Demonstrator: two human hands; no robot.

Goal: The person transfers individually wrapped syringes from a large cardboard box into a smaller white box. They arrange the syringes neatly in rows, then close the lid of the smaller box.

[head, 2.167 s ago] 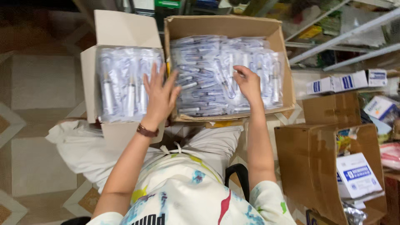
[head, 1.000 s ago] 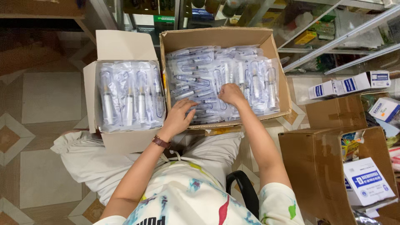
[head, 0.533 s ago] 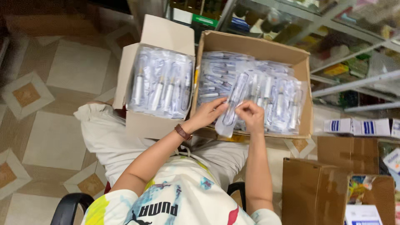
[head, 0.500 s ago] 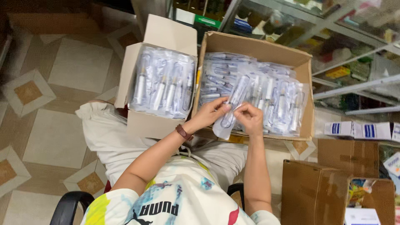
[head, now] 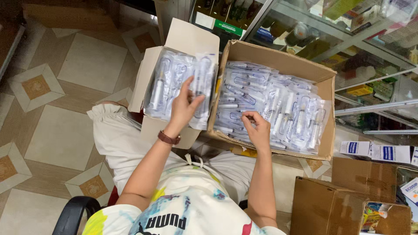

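Since half a second ago, both hands have parted: then they met over one packet at the middle of the brown box, and now the left hand (head: 185, 106) has carried across to the white box (head: 148, 74) while the right hand (head: 257, 128) has dropped to the near edge of the brown box (head: 278, 54).

Left hand: fingers spread and pointing away from the body, palm down, resting on the upright row of clear syringe packets (head: 180, 85) in the white box. The thumb presses one packet (head: 203, 87) against the right end of that row. The grip is loose, a steadying hold on that packet rather than a clench. A brown watch (head: 169, 138) sits at the wrist, forearm angled up from the lap.

Right hand: fingers curled, tips pinching at the loose packets (head: 278, 109) heaped in the brown box. Whether it has one packet fully gripped cannot be told; the fingertips are buried among the wrappers.

Both boxes rest on the person's lap, touching side by side, the white one to the left.

Judgement on method: the packet at the row's end should go in upright and flush with its neighbours, the left fingers holding the row from toppling while it seats. The right hand does best to lift one packet cleanly by its edge, not drag several.
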